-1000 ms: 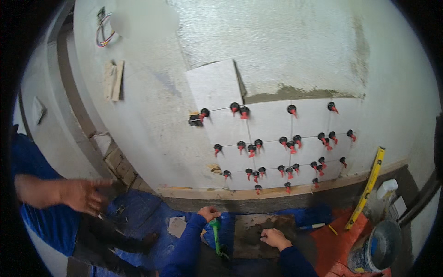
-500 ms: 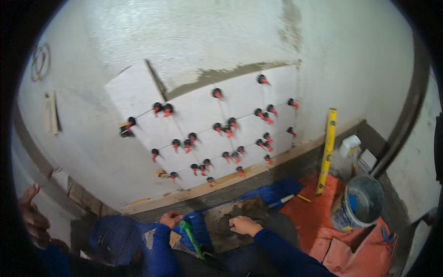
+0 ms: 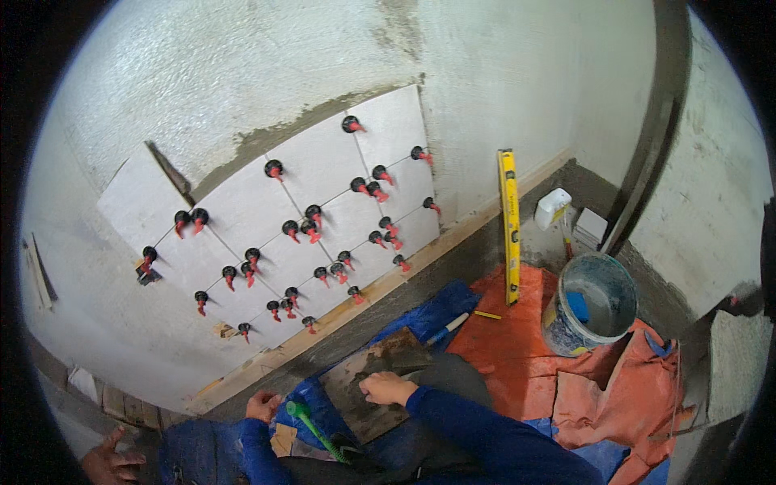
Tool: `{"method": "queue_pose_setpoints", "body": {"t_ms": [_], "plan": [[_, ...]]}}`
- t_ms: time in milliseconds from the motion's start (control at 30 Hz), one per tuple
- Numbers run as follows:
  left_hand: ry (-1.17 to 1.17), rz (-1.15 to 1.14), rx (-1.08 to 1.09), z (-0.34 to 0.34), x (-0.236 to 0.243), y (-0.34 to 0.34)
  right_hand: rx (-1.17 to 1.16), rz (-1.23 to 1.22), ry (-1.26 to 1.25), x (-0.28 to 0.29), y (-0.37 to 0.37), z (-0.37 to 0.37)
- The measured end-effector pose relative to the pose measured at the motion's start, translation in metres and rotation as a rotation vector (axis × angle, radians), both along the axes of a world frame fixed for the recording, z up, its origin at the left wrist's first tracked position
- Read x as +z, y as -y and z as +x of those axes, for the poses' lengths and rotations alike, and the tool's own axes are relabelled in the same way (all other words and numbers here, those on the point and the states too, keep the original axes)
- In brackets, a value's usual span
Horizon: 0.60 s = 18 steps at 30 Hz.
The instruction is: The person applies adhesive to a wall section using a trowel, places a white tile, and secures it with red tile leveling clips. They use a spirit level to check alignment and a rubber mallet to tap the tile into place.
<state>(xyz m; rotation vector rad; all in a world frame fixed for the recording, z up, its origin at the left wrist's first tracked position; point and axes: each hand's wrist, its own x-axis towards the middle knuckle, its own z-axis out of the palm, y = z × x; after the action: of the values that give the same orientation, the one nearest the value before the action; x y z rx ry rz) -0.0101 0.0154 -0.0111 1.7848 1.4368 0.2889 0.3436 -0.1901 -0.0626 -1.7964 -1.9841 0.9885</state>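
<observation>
Grey-smeared board (image 3: pixel 360 404), flat and rectangular, lies low before the person, beside blue sheeting (image 3: pixel 436 309); probably stiff, gritty, fairly heavy, best taken by opposite edges. Right hand (image 3: pixel 388 389) curls over it, left hand (image 3: pixel 263 406) near a smooth green handle (image 3: pixel 314 430); whether either grips anything cannot be told. Beyond: smooth white tiles (image 3: pixel 319 166), creased orange sheet (image 3: pixel 517 343), round bucket (image 3: pixel 560 330).
</observation>
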Motion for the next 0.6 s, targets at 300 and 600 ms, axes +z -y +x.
{"method": "queue_pose_setpoints", "body": {"t_ms": [300, 600], "plan": [[0.015, -0.018, -0.024, 0.001, 0.008, 0.005, -0.081, 0.013, -0.009, 0.003, 0.002, -0.001], [-0.211, 0.081, -0.026, 0.012, 0.018, 0.011, -0.048, 0.042, -0.016, -0.005, 0.001, 0.001]]}}
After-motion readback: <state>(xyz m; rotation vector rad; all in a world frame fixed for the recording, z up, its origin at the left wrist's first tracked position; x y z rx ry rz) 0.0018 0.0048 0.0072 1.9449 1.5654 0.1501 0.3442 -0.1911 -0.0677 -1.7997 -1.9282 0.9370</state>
